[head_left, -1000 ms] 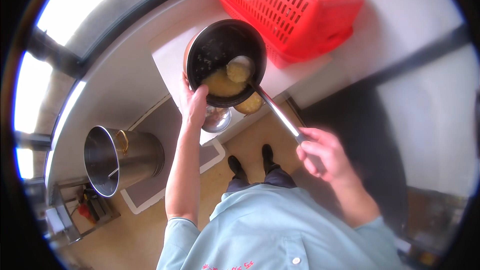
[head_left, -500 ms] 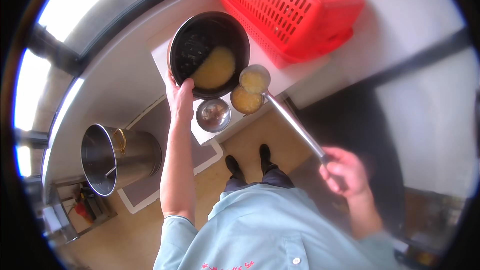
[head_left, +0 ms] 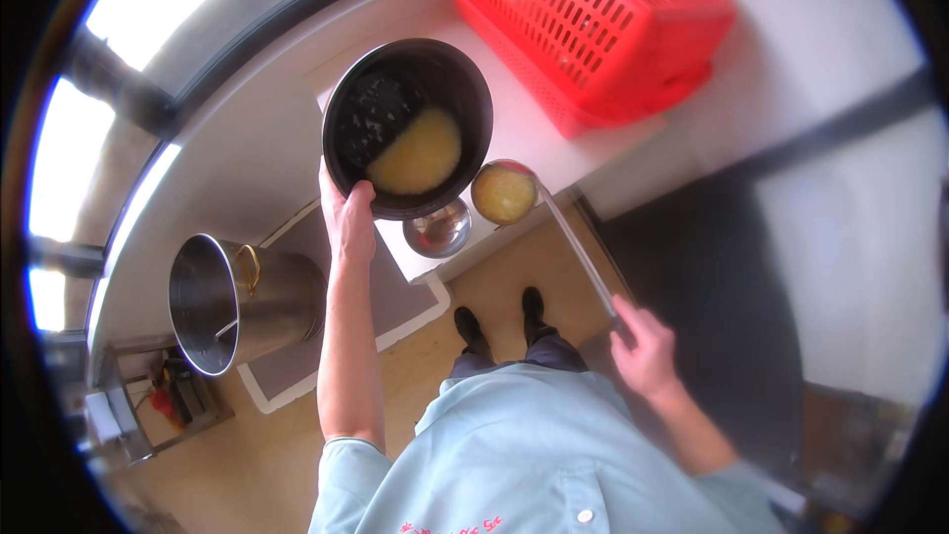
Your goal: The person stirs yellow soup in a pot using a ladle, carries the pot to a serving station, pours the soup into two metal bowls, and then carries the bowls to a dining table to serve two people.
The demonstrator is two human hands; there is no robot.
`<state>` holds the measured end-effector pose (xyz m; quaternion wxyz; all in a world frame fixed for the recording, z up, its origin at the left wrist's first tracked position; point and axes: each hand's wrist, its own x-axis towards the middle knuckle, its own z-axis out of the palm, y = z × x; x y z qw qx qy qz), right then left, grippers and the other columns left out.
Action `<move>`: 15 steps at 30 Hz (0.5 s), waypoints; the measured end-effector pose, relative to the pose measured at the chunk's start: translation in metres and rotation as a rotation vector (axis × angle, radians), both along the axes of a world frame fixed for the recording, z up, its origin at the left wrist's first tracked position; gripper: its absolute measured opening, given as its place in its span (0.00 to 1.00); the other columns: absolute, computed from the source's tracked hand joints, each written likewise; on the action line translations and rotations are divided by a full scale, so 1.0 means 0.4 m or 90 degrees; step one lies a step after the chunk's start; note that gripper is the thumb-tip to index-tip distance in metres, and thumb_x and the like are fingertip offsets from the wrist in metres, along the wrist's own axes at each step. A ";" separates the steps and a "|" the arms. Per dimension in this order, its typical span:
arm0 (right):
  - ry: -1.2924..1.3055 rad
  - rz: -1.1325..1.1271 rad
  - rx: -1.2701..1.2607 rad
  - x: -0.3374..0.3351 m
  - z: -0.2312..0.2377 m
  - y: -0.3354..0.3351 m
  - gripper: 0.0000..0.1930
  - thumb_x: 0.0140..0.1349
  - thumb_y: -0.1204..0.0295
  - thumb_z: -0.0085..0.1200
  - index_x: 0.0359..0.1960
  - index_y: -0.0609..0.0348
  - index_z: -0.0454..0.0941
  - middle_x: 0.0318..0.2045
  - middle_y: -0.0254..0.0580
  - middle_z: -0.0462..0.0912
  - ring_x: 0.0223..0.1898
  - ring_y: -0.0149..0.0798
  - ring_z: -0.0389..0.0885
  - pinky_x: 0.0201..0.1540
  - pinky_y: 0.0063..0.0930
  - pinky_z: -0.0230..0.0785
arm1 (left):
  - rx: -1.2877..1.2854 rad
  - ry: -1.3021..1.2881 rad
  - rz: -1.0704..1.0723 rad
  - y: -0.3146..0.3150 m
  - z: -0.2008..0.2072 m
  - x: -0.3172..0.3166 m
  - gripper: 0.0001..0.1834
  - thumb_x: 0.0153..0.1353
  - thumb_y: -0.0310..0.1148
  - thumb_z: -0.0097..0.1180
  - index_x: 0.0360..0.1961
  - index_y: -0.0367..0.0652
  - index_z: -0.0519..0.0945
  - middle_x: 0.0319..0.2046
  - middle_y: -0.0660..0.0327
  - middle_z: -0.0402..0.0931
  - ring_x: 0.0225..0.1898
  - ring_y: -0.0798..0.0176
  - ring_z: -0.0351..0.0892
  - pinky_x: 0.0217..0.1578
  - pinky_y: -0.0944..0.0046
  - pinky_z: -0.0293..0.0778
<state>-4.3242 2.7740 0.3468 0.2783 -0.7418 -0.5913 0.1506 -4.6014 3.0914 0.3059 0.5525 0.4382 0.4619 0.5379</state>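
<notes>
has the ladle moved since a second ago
Yes, the ladle has moved out of the pot and down the picture, away from the red basket.

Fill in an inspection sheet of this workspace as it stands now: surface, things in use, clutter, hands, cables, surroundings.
Surface: white counter, partly hidden by the things on and above it.
Things in use: dark pot, tilted, yellowish contents pooled on its near side; ladle, its head overlapping a small bowl with yellow food in view; metal bowl, partly behind the pot.
Clutter: red slotted basket, far right of the pot.
Hands: left hand grips the pot's rim; right hand holds the ladle's handle.
Cables: nothing seen.
Surroundings: large steel pot at left; bright window beyond.
</notes>
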 end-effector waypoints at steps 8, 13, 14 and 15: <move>0.147 0.058 0.132 -0.009 0.022 0.032 0.26 0.49 0.83 0.60 0.55 0.63 0.77 0.32 0.49 0.82 0.29 0.43 0.83 0.32 0.31 0.76 | 0.033 -0.010 -0.026 -0.036 0.003 -0.035 0.37 0.46 0.17 0.42 0.63 0.39 0.66 0.48 0.61 0.68 0.48 0.66 0.67 0.51 0.70 0.64; 0.139 0.083 0.149 -0.064 0.015 0.154 0.26 0.49 0.81 0.60 0.55 0.62 0.77 0.31 0.49 0.81 0.27 0.46 0.81 0.30 0.33 0.74 | 0.053 0.065 -0.050 -0.062 0.009 -0.056 0.40 0.46 0.18 0.41 0.67 0.37 0.61 0.51 0.59 0.68 0.53 0.63 0.66 0.56 0.69 0.62; 0.109 0.083 0.111 -0.072 0.023 0.166 0.27 0.50 0.83 0.60 0.55 0.63 0.76 0.31 0.48 0.80 0.28 0.43 0.80 0.31 0.31 0.73 | 0.030 0.093 -0.043 -0.068 0.008 -0.061 0.41 0.47 0.19 0.42 0.69 0.36 0.58 0.54 0.57 0.68 0.55 0.62 0.66 0.57 0.68 0.61; 0.078 0.084 0.073 -0.078 0.029 0.173 0.27 0.50 0.84 0.60 0.56 0.64 0.76 0.31 0.47 0.80 0.29 0.40 0.79 0.32 0.30 0.72 | 0.006 0.119 -0.034 -0.073 0.006 -0.067 0.43 0.47 0.20 0.43 0.71 0.35 0.54 0.56 0.54 0.67 0.57 0.61 0.65 0.58 0.68 0.61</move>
